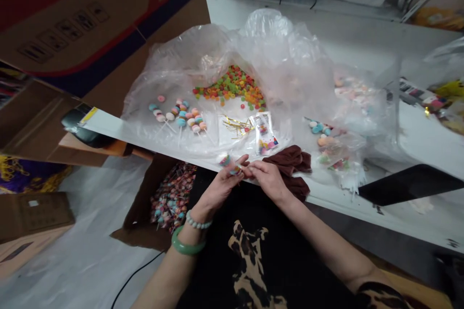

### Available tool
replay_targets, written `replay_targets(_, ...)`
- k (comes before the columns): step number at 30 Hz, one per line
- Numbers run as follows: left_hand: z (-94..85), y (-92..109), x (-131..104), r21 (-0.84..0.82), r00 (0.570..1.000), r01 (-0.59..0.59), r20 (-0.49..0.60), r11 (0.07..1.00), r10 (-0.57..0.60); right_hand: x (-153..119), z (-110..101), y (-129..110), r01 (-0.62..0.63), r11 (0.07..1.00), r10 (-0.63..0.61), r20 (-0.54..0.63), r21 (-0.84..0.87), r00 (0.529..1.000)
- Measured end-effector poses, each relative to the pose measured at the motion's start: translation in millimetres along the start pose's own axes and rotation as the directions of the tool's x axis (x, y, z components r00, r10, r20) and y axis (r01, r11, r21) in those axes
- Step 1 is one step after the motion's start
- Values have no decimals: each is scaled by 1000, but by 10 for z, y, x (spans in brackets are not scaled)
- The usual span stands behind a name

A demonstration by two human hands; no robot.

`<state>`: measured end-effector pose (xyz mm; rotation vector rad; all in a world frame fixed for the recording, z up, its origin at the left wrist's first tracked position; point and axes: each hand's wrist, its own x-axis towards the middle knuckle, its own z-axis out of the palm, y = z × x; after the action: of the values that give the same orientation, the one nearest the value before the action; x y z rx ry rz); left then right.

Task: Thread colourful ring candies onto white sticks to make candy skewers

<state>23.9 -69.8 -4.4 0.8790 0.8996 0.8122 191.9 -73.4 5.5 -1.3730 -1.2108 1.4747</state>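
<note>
My left hand (222,184), with a green bangle and a beaded bracelet at its wrist, is closed around a marshmallow lollipop (225,159) whose coloured pieces show above and between the fingers. My right hand (267,177) meets it at the table edge, its fingertips pinched where the lollipop's lower end points; what lies between them is hidden. Just beyond lie a small printed sachet (266,133) and gold twist ties (235,126). Several unwrapped marshmallow lollipops (181,115) rest on clear plastic, near a heap of ring gummies (235,87). Brown cloth (290,160) lies beside my right hand.
A cardboard box (137,222) of wrapped lollipops stands below the table at left. A large carton (101,24) rises at back left. Clear plastic bags (282,53) cover the table's middle. A dark flat device (413,184) and bagged candies (357,84) lie at right.
</note>
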Motion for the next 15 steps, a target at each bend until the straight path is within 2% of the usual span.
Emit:
replay_targets(1,6,13,1,37,1000,-23,-15,999,24,-18,-7,-57,91,993,-97,-90,-71,991)
replay_targets(3,48,22,14,58,1000,-19,8,998,19,6,24,-151,179,978,-193,-128,-110,973)
replay_targets(5,107,7,37,10,996,67,52,998,-67,107,104,-186,131,991,-129,-71,31,989)
replay_targets(6,130,-6,48,-13,993,111,27,994,-111,179,154,-179,90,989,-82,-70,119,994)
replay_targets(7,144,-20,57,-19,990,136,-45,991,-136,258,205,-162,62,979,-41,-111,193,993)
replay_targets(8,145,-33,62,0,979,123,-163,992,-121,341,252,-142,56,970,-13,-178,237,984)
replay_targets(9,132,-44,63,43,952,71,-300,997,-55,423,290,-125,59,967,3,-239,249,971)
replay_targets(10,106,-52,60,109,907,-1,-418,994,47,505,317,-119,54,970,10,-262,237,965)
replay_targets(11,67,-57,54,176,851,-77,-501,981,157,587,328,-126,30,978,18,-228,205,974)
replay_targets(13,-42,-57,46,253,749,-187,-588,949,304,765,306,-185,-29,996,35,-74,83,997)
replay_targets(15,-172,-44,59,228,697,-210,-647,951,309,978,239,-275,3,987,-2,6,-162,1000)
